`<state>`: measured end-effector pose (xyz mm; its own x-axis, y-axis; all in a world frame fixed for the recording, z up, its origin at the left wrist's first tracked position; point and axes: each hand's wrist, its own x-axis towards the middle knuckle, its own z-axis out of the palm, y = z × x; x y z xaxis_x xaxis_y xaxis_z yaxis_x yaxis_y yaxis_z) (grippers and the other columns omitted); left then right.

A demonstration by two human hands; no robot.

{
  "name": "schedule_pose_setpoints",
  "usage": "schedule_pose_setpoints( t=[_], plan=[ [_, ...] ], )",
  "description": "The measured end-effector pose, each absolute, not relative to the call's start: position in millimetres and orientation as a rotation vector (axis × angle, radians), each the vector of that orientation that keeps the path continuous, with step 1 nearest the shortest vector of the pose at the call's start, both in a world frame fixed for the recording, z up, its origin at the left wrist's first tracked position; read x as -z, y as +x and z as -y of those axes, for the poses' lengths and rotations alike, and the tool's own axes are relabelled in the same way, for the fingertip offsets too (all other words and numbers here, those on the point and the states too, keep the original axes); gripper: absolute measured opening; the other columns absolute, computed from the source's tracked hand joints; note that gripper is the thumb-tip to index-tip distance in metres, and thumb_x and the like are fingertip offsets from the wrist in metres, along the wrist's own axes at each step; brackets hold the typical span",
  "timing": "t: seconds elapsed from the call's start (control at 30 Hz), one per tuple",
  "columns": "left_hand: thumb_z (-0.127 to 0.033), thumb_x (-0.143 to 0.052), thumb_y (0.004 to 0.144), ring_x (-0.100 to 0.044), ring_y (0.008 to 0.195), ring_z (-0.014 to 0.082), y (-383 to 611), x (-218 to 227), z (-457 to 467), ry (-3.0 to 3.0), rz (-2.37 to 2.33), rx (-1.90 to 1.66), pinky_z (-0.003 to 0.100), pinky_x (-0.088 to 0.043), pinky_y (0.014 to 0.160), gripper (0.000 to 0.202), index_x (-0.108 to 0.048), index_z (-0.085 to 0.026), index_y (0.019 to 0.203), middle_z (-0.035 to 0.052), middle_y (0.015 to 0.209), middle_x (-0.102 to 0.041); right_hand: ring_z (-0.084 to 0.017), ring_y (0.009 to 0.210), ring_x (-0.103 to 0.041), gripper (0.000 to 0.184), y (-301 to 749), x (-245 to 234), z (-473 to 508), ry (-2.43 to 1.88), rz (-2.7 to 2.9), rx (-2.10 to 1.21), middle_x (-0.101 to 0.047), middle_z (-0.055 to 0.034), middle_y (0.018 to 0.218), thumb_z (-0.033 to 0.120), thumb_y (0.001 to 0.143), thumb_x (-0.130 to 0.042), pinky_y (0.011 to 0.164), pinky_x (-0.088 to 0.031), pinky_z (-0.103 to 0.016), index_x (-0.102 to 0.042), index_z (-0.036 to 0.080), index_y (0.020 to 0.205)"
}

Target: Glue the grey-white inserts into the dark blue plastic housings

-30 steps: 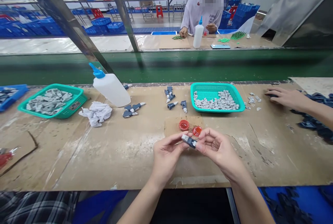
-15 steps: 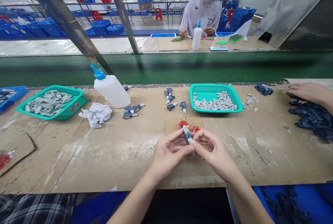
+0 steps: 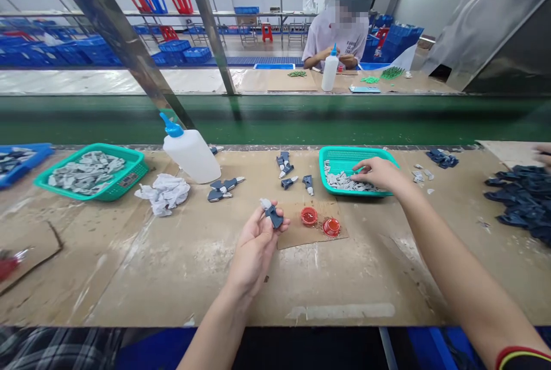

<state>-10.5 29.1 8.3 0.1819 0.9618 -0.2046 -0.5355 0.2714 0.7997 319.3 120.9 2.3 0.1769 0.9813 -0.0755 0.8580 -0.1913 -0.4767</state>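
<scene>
Cardboard-topped workbench (image 3: pixel 129 278), teal plastic basket (image 3: pixel 344 158) of grey plastic pieces (image 3: pixel 340 182) toward the far edge. Right hand (image 3: pixel 374 174) over the basket, fingers loosely spread, tips down at the pieces. Left hand (image 3: pixel 253 249) half-curled, a dark-blue and grey plastic part (image 3: pixel 272 215) pinched at the fingertips, near two red caps (image 3: pixel 309 216) on a cardboard scrap (image 3: pixel 312 238).

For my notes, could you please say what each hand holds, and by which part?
The left hand holds a small blue-grey plastic part by its dark end; the right hand, at the teal basket, holds nothing visible.
</scene>
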Motion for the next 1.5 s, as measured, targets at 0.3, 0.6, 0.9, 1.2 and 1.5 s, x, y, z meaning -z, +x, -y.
schedule_pose_setpoints(
  t=[0.3,0.6,0.9,1.2,1.5],
  plan=[
    [-0.010,-0.065,0.078,-0.061,0.082,0.0133,-23,-13,-29,0.607,-0.747,-1.185,0.025,-0.047,0.082,0.028,-0.063,-0.015,0.106,0.0031,0.091,-0.060,-0.024,0.067,-0.064,0.012,321,16,-134,-2.194,1.803,-0.622,-0.073,-0.0066,0.079,0.032,0.068,-0.074,0.055,-0.041,-0.033,-0.070,0.021,0.071],
    [-0.018,-0.065,0.078,-0.063,0.085,0.0148,-54,8,-52,0.809,-1.027,-1.193,0.033,-0.045,0.095,0.032,-0.059,-0.018,0.109,0.0033,0.096,-0.061,-0.022,0.070,-0.065,0.025,294,-3,-48,-1.673,1.300,-0.527,-0.069,-0.0054,0.079,0.047,0.078,-0.066,0.055,-0.049,-0.030,-0.062,0.023,0.087],
    [-0.009,-0.041,0.084,-0.036,0.131,0.0387,-79,9,-120,2.362,-1.883,-0.725,0.059,-0.027,0.106,0.046,-0.055,-0.014,0.128,0.0197,0.139,-0.049,-0.026,0.088,-0.069,0.031,251,26,27,-1.586,0.861,-1.002,-0.074,-0.0111,0.092,0.048,0.077,-0.071,0.065,-0.053,-0.030,-0.061,0.020,0.087],
    [-0.029,-0.057,0.085,-0.063,0.096,0.0270,30,4,-157,2.520,-1.416,-0.385,0.036,-0.047,0.085,0.028,-0.064,-0.018,0.109,0.0113,0.100,-0.069,-0.022,0.074,-0.067,0.032,226,23,23,-1.515,0.806,-0.968,-0.072,-0.0078,0.079,0.045,0.070,-0.077,0.071,-0.054,-0.033,-0.067,0.017,0.082],
    [-0.018,-0.051,0.084,-0.065,0.093,0.0304,3,-8,-144,2.334,-1.348,-0.534,0.040,-0.048,0.083,0.025,-0.068,-0.019,0.103,0.0140,0.100,-0.069,-0.021,0.063,-0.066,0.035,210,24,11,-1.486,0.781,-1.116,-0.073,-0.0097,0.070,0.046,0.064,-0.080,0.060,-0.053,-0.032,-0.070,0.015,0.075]
  ],
)
